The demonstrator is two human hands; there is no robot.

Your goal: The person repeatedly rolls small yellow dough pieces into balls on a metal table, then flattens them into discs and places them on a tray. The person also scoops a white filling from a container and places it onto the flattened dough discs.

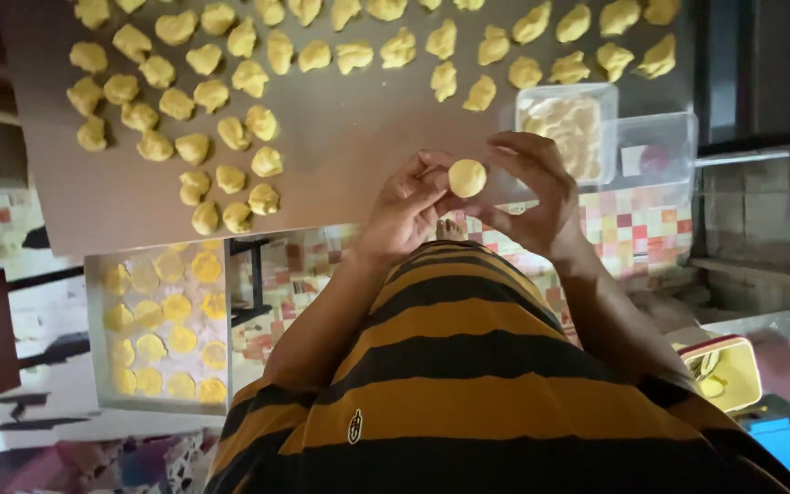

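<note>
Brown board [340, 174] strewn with dough lumps [230, 110] lies beyond both hands [468, 197].

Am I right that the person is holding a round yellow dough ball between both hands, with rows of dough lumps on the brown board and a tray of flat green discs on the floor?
Not quite: the head view shows the flat discs in the tray are yellow, not green. The rest holds: left hand and right hand hold the round yellow dough ball, and dough lumps cover the brown board.

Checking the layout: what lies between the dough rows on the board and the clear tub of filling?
Nothing: in the head view, bare brown board separates the dough lumps from the clear tub.
</note>
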